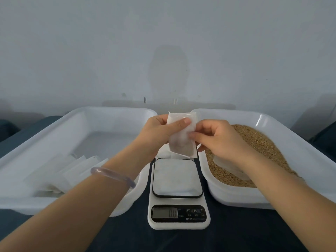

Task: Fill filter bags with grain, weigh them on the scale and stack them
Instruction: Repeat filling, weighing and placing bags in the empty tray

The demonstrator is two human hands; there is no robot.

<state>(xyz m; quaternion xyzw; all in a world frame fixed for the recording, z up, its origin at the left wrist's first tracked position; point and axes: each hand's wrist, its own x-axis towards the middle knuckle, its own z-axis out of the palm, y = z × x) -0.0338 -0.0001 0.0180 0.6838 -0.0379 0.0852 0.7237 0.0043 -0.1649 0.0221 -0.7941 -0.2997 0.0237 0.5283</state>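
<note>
I hold a white filter bag (pixel 181 142) upright above the far end of the scale (pixel 177 179). My left hand (pixel 161 131) grips its upper part, thumb across the front. My right hand (pixel 218 137) pinches the bag's right edge with fingertips. A dark shadow shows through the bag's lower half. The scale platform is bare and its display (pixel 165 212) shows digits. Brown grain (pixel 254 142) fills the right white tray (pixel 272 120), with a white scoop (pixel 229 166) lying in it, partly hidden by my right forearm.
The left white tray (pixel 72 124) holds several flat filter bags (pixel 69 170) at its near end, partly behind my left forearm. A clear bangle (pixel 112 176) sits on my left wrist. Everything rests on a dark blue surface (pixel 236 233) against a pale wall.
</note>
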